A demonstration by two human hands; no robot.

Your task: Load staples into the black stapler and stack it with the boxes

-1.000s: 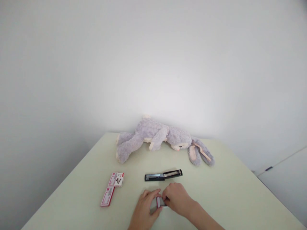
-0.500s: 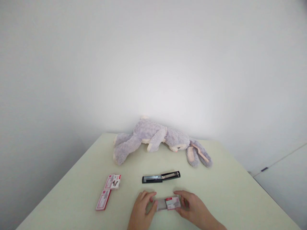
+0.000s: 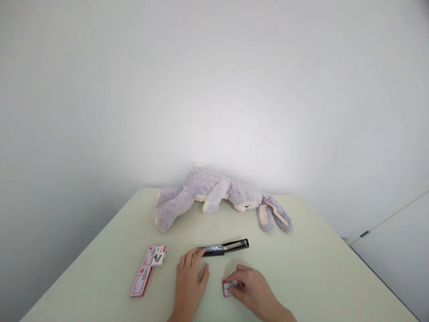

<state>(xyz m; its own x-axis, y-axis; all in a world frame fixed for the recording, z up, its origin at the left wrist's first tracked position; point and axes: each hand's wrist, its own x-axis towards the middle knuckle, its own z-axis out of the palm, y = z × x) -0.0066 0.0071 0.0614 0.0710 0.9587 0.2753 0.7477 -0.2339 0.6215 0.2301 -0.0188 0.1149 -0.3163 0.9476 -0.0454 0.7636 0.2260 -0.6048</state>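
Note:
My right hand [image 3: 253, 288] is closed around a small red-and-white box [image 3: 227, 288] near the front of the table, its fingers covering much of it. To the left, my left hand [image 3: 190, 277] is spread palm down, thumb apart, and holds nothing. Its fingertips reach the left end of a black stapler [image 3: 214, 251]; whether they touch it I cannot tell. The stapler lies unfolded, with its metal inner parts showing upward.
Flat red-and-white boxes [image 3: 140, 281] lie on the left of the pale table [image 3: 110, 259], beside a small white box with a dark picture [image 3: 158, 258]. A grey plush rabbit [image 3: 204, 183] lies on its side along the back, against the wall [image 3: 214, 89].
My left hand has let go of the clear-ended piece at the box and moved up-left to the stapler's end. The right hand has shifted slightly left with the box, covering more of it.

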